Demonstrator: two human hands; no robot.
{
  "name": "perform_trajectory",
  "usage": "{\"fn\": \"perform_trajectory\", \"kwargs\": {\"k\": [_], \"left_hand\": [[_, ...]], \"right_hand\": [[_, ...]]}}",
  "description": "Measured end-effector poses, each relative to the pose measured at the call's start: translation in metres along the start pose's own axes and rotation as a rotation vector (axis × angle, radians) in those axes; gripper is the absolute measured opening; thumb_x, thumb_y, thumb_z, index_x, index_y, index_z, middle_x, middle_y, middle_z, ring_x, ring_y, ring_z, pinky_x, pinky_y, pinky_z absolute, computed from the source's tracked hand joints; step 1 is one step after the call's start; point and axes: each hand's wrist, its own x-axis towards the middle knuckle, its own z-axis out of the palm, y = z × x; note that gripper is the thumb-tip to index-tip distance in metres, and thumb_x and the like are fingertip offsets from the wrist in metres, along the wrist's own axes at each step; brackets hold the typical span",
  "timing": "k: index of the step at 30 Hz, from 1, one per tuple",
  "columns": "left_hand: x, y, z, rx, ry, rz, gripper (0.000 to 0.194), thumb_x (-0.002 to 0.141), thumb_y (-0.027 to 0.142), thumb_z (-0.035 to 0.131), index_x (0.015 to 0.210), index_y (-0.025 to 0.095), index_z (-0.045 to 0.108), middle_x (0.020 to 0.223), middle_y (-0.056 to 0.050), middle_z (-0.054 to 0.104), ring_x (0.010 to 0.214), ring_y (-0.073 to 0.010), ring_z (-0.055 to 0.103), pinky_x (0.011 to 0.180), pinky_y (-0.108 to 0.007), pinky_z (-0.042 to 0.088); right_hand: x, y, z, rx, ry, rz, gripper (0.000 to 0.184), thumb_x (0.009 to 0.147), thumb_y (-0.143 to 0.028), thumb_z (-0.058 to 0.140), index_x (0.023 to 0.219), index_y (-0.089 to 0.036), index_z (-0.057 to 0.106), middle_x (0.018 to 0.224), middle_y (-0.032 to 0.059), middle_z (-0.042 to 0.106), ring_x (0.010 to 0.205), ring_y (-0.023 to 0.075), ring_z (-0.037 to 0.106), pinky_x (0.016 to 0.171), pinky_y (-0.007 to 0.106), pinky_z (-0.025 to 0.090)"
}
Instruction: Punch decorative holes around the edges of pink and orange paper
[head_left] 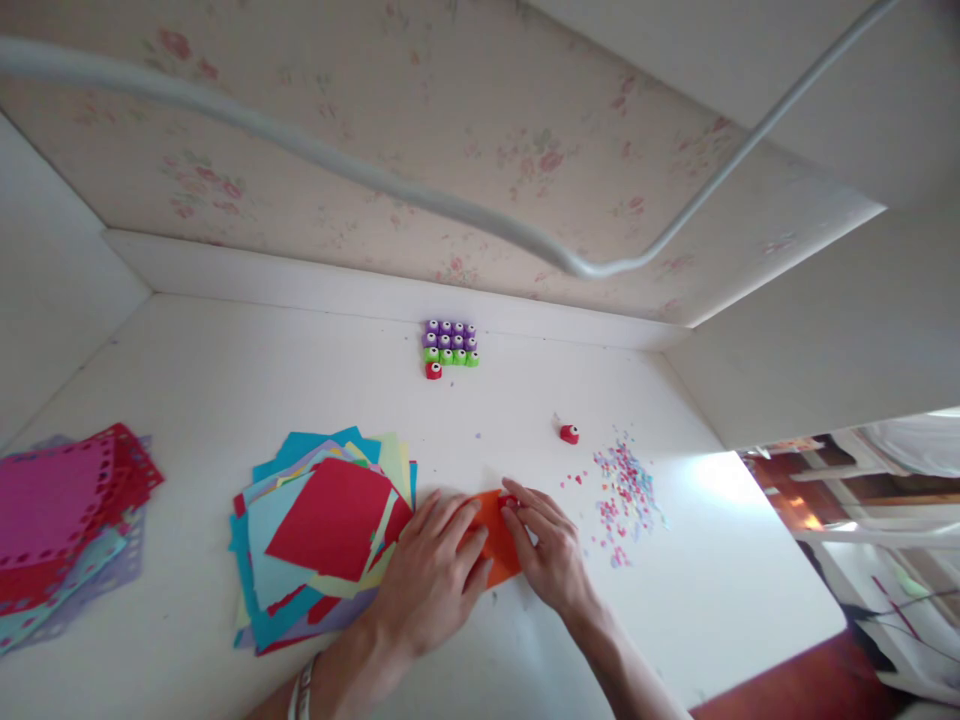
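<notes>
A square of orange paper [498, 545] lies on the white table between my hands. My left hand [435, 570] is curved over its left side and holds it, fingertips on the sheet. My right hand [551, 550] has thumb and fingers closed around a small red craft punch [508, 501] at the top right edge of the paper; the fingers hide part of the punch. Another red craft punch [569, 434] sits apart, up and to the right. Beside my left hand is a messy pile of coloured paper squares [330, 520], a red one on top.
Rows of purple, green and red punches [450, 342] stand near the back panel. Tiny punched paper bits [626, 490] are scattered at the right. Sheets with punched edges [60, 510] lie at far left. A white cable [360, 175] crosses above the table [210, 370].
</notes>
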Motion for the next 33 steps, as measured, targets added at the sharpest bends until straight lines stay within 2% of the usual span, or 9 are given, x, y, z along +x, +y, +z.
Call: {"fn": "perform_trajectory", "kwargs": {"k": [4, 12, 16, 18, 20, 22, 25, 29, 33], "left_hand": [[0.001, 0.001, -0.002, 0.02, -0.009, 0.014, 0.024, 0.092, 0.027, 0.056, 0.112, 0.019, 0.067, 0.126, -0.011, 0.064, 0.122, -0.029, 0.054, 0.11, -0.053, 0.038], [-0.003, 0.001, 0.0, 0.024, -0.004, 0.016, 0.023, 0.091, 0.027, 0.058, 0.112, 0.021, 0.066, 0.123, -0.008, 0.065, 0.12, -0.0279, 0.055, 0.111, -0.054, 0.037], [-0.004, 0.0, 0.002, 0.023, 0.007, 0.013, 0.023, 0.091, 0.026, 0.058, 0.112, 0.022, 0.065, 0.123, -0.007, 0.065, 0.122, -0.0266, 0.054, 0.112, -0.052, 0.036], [-0.004, 0.0, 0.003, 0.026, 0.007, 0.014, 0.023, 0.092, 0.026, 0.058, 0.112, 0.022, 0.065, 0.124, -0.007, 0.065, 0.122, -0.0266, 0.055, 0.111, -0.053, 0.036], [-0.004, 0.001, 0.002, 0.03, 0.002, 0.018, 0.023, 0.092, 0.027, 0.057, 0.112, 0.022, 0.065, 0.123, -0.007, 0.065, 0.121, -0.0269, 0.055, 0.111, -0.053, 0.037], [-0.003, 0.002, 0.001, 0.031, -0.003, 0.017, 0.023, 0.091, 0.027, 0.058, 0.112, 0.022, 0.066, 0.122, -0.008, 0.065, 0.119, -0.027, 0.057, 0.11, -0.054, 0.038], [-0.002, 0.003, -0.001, 0.02, -0.002, 0.002, 0.025, 0.092, 0.029, 0.058, 0.115, 0.023, 0.066, 0.123, -0.008, 0.064, 0.116, -0.0271, 0.059, 0.108, -0.054, 0.04], [-0.002, 0.0, 0.0, -0.06, 0.048, -0.07, 0.037, 0.094, 0.035, 0.055, 0.128, 0.021, 0.058, 0.13, -0.01, 0.062, 0.119, -0.0275, 0.058, 0.102, -0.048, 0.048], [-0.002, -0.005, 0.002, -0.262, 0.091, -0.212, 0.044, 0.093, 0.038, 0.057, 0.132, 0.019, 0.055, 0.125, -0.009, 0.066, 0.117, -0.0241, 0.06, 0.1, -0.04, 0.051]], "right_hand": [[-0.005, 0.002, -0.001, -0.013, 0.006, 0.012, 0.022, 0.096, -0.02, 0.052, 0.098, -0.02, 0.074, 0.148, 0.0111, 0.047, 0.106, 0.0218, 0.068, 0.092, 0.037, 0.058], [-0.011, 0.007, 0.003, -0.007, 0.155, 0.047, 0.02, 0.096, -0.022, 0.054, 0.102, -0.021, 0.073, 0.137, 0.0121, 0.058, 0.104, 0.0232, 0.069, 0.086, 0.037, 0.062], [-0.016, 0.008, 0.002, 0.014, 0.245, 0.172, 0.018, 0.095, -0.026, 0.057, 0.106, -0.024, 0.071, 0.135, 0.0102, 0.059, 0.098, 0.0219, 0.071, 0.063, 0.028, 0.064], [-0.019, 0.011, 0.001, 0.009, 0.263, 0.167, 0.02, 0.094, -0.026, 0.058, 0.109, -0.024, 0.07, 0.134, 0.0101, 0.06, 0.101, 0.0228, 0.07, 0.07, 0.03, 0.065], [-0.022, 0.016, 0.0, -0.018, 0.243, 0.125, 0.024, 0.093, -0.025, 0.059, 0.115, -0.024, 0.068, 0.133, 0.0106, 0.06, 0.112, 0.0254, 0.065, 0.089, 0.039, 0.061], [-0.024, 0.02, -0.002, -0.034, 0.177, 0.092, 0.029, 0.093, -0.024, 0.058, 0.121, -0.024, 0.066, 0.132, 0.0108, 0.061, 0.117, 0.0265, 0.062, 0.098, 0.043, 0.056], [-0.025, 0.022, -0.004, 0.008, 0.072, 0.101, 0.029, 0.095, -0.024, 0.055, 0.122, -0.026, 0.067, 0.127, 0.0095, 0.065, 0.113, 0.0253, 0.065, 0.096, 0.041, 0.057], [-0.023, 0.009, -0.01, 0.104, 0.044, 0.136, 0.025, 0.095, -0.025, 0.055, 0.115, -0.027, 0.07, 0.124, 0.0093, 0.066, 0.109, 0.0246, 0.066, 0.084, 0.036, 0.062], [-0.019, -0.011, -0.014, 0.216, -0.022, 0.056, 0.022, 0.093, -0.021, 0.059, 0.11, -0.028, 0.071, 0.124, 0.0094, 0.065, 0.112, 0.0239, 0.065, 0.091, 0.036, 0.058]]}}
